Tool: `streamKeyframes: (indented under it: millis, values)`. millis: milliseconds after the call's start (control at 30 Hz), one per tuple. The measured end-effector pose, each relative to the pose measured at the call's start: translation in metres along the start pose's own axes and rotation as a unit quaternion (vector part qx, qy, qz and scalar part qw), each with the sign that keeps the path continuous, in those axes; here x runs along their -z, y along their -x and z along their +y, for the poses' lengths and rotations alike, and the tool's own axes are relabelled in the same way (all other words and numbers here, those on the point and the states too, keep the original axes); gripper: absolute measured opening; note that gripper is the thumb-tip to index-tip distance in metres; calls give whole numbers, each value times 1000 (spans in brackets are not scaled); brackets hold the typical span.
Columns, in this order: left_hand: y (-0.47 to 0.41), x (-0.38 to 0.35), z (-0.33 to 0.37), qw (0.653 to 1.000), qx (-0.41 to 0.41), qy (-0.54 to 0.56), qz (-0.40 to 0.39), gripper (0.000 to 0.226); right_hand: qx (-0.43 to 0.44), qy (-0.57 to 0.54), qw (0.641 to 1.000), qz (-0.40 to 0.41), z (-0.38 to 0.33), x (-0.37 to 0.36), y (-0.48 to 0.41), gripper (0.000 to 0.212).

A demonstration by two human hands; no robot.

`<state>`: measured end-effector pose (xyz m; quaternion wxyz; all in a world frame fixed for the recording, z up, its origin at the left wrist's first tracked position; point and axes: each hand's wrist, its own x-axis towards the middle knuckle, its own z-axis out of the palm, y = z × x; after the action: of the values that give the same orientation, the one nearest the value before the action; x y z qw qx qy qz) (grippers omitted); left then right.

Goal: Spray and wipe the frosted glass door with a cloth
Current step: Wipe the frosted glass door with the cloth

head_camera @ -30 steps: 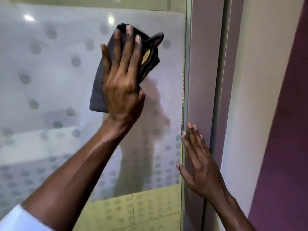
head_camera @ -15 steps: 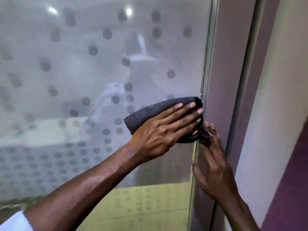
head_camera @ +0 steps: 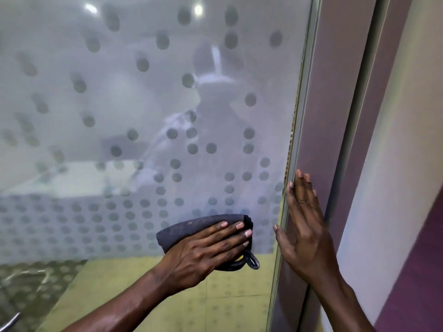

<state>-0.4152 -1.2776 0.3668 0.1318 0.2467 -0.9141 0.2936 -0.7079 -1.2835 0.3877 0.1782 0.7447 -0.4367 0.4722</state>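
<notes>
The frosted glass door point(head_camera: 143, 97) with its pattern of grey dots fills the left and middle of the head view. My left hand point(head_camera: 206, 252) lies flat on a folded dark grey cloth point(head_camera: 189, 227) and presses it against the glass low down, near the door's right edge. A small loop of the cloth hangs below my fingers. My right hand point(head_camera: 304, 226) rests flat, fingers up and together, on the mauve door frame point(head_camera: 335, 116) just right of the glass edge. No spray bottle is in view.
A pale wall point(head_camera: 395, 164) with a purple band point(head_camera: 422, 271) stands to the right of the frame. A yellow-green tiled floor point(head_camera: 227, 283) shows through the lower glass. A metal handle tip point(head_camera: 10, 319) sits at the bottom left.
My left hand has swept the cloth from high on the glass down to its lower part, turning sideways. My right hand has stayed on the frame.
</notes>
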Motion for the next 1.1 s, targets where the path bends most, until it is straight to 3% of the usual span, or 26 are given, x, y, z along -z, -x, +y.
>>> streamKeyframes:
  millis: [133, 200, 233, 300, 400, 533, 600, 700, 867, 933, 1100]
  values:
    - [17, 1, 22, 991, 56, 124, -9, 95, -31, -22, 999, 16, -17, 0, 3, 92]
    - [25, 10, 38, 951, 152, 267, 35, 106, -37, -48, 997, 46, -32, -1, 8, 73]
    - [31, 14, 47, 911, 221, 339, 78, 105, -38, -70, 996, 50, -41, -3, 11, 67]
    - [41, 29, 62, 789, 354, 474, 168, 94, -45, -141, 989, 26, -59, -8, 19, 64]
    - [65, 48, 73, 628, 473, 575, 224, 75, -94, -285, 952, -59, -91, -17, 34, 67]
    - [116, 63, 85, 483, 519, 656, 259, 38, -146, -417, 882, -163, -139, -30, 51, 71]
    - [146, 68, 95, 430, 531, 685, 254, 34, -142, -445, 858, -213, -166, -38, 58, 72]
    - [188, 75, 110, 406, 536, 699, 243, 38, -135, -460, 831, -281, -206, -51, 64, 69]
    - [267, 94, 129, 385, 554, 700, 232, 40, -129, -468, 799, -356, -283, -75, 71, 39]
    - [302, 106, 135, 395, 566, 685, 233, 42, -137, -479, 774, -390, -314, -86, 75, 39]
    - [395, 121, 151, 456, 651, 573, 199, 35, -146, -482, 745, -437, -382, -109, 91, 43]
